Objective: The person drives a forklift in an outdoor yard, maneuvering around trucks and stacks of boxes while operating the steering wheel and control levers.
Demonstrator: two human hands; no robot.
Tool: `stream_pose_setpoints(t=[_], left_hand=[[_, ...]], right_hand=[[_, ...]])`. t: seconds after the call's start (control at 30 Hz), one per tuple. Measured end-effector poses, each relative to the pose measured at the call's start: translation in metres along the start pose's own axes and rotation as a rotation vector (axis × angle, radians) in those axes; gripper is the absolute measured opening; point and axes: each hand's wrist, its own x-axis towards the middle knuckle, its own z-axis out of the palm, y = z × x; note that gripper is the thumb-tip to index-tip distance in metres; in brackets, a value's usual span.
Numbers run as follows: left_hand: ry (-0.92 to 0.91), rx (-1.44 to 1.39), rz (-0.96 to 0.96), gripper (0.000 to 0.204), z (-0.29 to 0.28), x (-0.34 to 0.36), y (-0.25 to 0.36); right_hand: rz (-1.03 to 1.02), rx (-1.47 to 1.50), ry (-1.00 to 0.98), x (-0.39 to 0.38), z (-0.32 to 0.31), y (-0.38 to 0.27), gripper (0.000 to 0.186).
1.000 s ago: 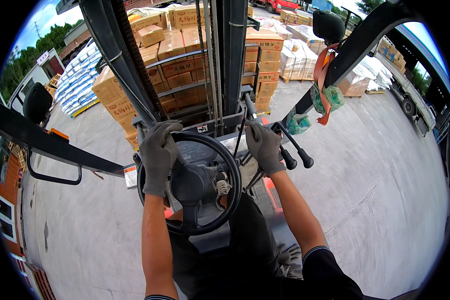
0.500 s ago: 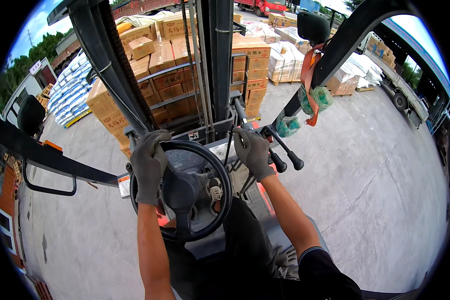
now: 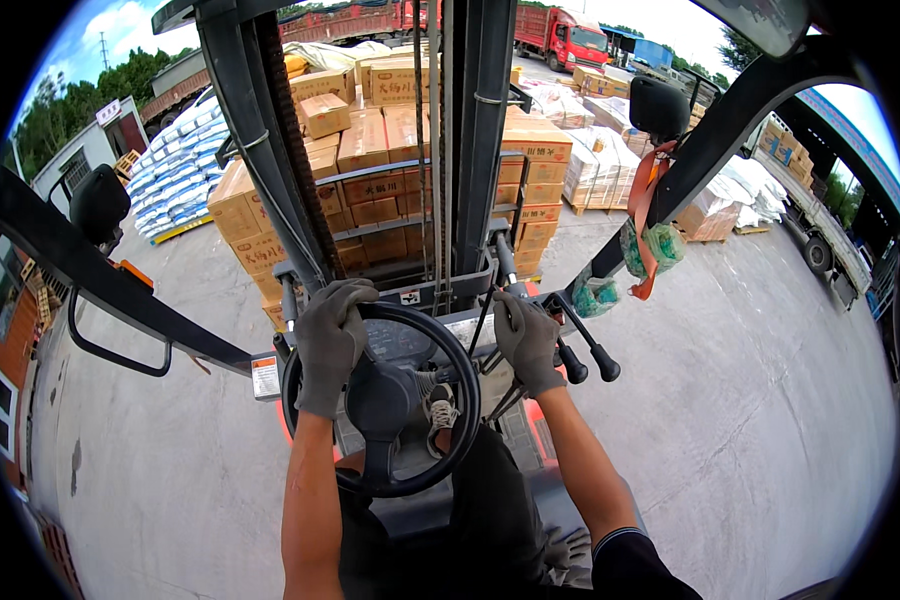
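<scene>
I sit in a forklift cab, both hands in grey gloves. My left hand (image 3: 330, 340) grips the upper left rim of the black steering wheel (image 3: 448, 440). My right hand (image 3: 528, 338) is closed on a control lever beside the wheel; two more black-knobbed levers (image 3: 592, 355) stick out to its right. The dark mast (image 3: 465, 150) rises straight ahead. Behind it stands a stack of brown cardboard boxes (image 3: 370, 170).
Grey concrete yard (image 3: 750, 400) lies all around. White sacks (image 3: 170, 185) are piled at the far left, more boxes and wrapped pallets (image 3: 595, 165) at the far right. Red trucks (image 3: 565, 40) stand at the back. A green bag (image 3: 650, 245) hangs from the right cab pillar.
The view has tilted up and the box stack sits slightly lower in the picture. Both hands keep their hold on the wheel and the lever.
</scene>
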Motion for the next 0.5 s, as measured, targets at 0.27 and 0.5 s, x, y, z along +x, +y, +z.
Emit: stream_pose_setpoints(t=[0.27,0.5], left_hand=[[0.010,0.004,0.002,0.031,0.000,-0.004,-0.004],[0.007,-0.001,0.018,0.030,0.000,-0.006,-0.006]], right_hand=[[0.001,0.048,0.042,-0.001,0.002,-0.001,0.014],[0.042,0.096,0.026,-0.001,-0.001,-0.006,0.015]])
